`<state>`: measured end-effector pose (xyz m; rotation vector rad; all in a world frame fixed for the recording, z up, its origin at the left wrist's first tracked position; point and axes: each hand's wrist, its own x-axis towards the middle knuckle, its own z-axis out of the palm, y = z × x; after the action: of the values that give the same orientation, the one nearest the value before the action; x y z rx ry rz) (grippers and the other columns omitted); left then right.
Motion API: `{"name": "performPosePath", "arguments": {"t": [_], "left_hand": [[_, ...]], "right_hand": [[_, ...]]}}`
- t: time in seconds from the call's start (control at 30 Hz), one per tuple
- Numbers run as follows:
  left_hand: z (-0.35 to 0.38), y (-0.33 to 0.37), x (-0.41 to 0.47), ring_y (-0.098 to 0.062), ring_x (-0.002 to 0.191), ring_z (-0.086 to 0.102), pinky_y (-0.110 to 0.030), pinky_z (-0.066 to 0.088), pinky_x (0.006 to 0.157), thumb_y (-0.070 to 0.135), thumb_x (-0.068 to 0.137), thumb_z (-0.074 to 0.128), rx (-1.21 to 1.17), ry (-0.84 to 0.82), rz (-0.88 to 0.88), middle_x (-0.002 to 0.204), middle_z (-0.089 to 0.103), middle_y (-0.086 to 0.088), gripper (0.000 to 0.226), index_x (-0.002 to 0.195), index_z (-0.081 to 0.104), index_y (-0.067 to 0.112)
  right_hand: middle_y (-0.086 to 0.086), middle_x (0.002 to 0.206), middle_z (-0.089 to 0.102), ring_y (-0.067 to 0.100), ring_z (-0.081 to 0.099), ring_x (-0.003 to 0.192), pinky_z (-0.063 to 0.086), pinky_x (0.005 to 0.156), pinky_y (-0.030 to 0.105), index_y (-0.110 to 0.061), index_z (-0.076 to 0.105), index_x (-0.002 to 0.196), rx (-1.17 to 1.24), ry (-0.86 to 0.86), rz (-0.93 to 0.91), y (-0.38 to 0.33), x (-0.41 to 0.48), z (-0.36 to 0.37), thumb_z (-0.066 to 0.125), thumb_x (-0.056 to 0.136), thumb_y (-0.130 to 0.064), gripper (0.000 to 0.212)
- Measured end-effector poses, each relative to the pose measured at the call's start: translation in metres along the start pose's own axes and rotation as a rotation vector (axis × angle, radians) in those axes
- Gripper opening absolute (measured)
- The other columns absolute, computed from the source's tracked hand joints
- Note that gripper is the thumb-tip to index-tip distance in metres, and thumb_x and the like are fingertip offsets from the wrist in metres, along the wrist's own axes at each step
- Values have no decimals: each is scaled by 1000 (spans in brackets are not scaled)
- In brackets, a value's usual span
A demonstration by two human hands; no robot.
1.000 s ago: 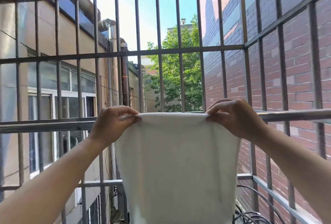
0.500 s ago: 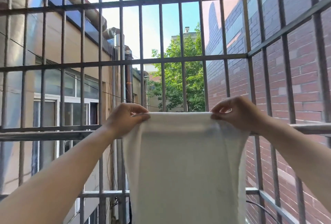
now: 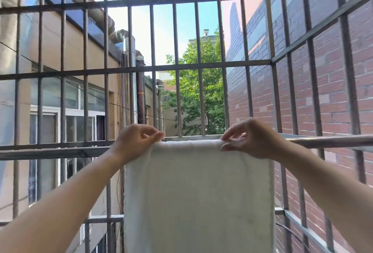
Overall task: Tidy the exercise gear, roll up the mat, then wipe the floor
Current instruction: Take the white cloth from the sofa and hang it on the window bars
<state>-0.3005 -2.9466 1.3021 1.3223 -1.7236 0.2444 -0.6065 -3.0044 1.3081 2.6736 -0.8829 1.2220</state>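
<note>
Where fuzzy white towel point(image 3: 197, 192) folds over metal rail point(image 3: 323, 140), left hand point(image 3: 135, 141), right hand point(image 3: 250, 139) pinch fold.

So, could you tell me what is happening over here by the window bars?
A person is hanging a white cloth at the window bars. The left hand and the right hand each pinch a top corner. The cloth's top edge lies along the horizontal metal rail and appears to be folded over it. The rest hangs straight down in front of the bars. Neither hand has let go yet.
</note>
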Motion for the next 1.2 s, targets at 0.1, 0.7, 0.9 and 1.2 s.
{"name": "performPosePath", "arguments": {"t": [0.1,0.7,0.9,1.2], "left_hand": [[0,5,-11,3,69,62,-18,47,64,58,61,66,8,-30,36,70,68,19,27,75,71,36],[-6,19,7,-1,63,58,-6,38,55,31,71,78,-12,117,30,58,62,26,13,72,66,38],[0,19,20,-9,65,58,-20,42,58,31,74,76,-31,61,-18,72,65,13,8,78,70,32],[3,5,17,-8,77,67,-21,50,76,24,78,73,-18,-116,9,78,72,12,4,80,74,26]], "right_hand": [[-12,83,69,0,62,75,43,65,9,-28,75,88,-4,9,3,-2,-1,0,78,68,-39,23],[-6,71,68,5,61,63,40,53,3,-16,76,82,-2,167,82,6,13,-11,76,76,-20,7],[-5,77,70,8,64,69,45,59,5,-16,75,84,49,136,110,15,22,-13,76,76,-21,10],[-10,71,71,3,64,61,47,52,12,-25,76,79,70,36,83,-3,10,0,77,74,-31,8]]}}
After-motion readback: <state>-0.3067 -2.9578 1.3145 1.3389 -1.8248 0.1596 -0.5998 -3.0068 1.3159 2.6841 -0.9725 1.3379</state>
